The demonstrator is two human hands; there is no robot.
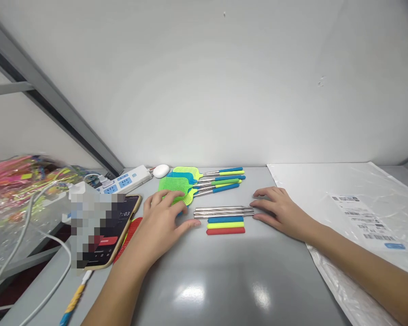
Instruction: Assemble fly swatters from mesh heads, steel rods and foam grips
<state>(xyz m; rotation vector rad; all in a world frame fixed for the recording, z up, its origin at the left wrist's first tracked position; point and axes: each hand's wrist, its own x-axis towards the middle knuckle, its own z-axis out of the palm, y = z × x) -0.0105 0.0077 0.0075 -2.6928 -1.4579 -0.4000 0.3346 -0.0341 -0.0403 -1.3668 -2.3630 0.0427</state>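
Observation:
Several thin metal rods (224, 211) lie side by side on the grey table. Just in front of them rest a blue handle sleeve (225, 220), a yellow one (225, 225) and a red one (225, 231). My left hand (165, 217) is at the rods' left end, fingers spread over the edge of the fly swatter heads. At the right end my right hand (275, 208) has its fingers apart, the tips by the rod ends. Behind lies a group of fly swatters (175, 184) with green, yellow and blue mesh heads. A red mesh piece (131, 233) is partly hidden by my left arm.
At left are a phone (124, 226), a power strip (136, 176), white cables (30, 213) and a plastic bag (23, 194) of colourful items. A round white object (161, 170) sits by the wall. A white mailing bag (326, 181) with a label covers the right side.

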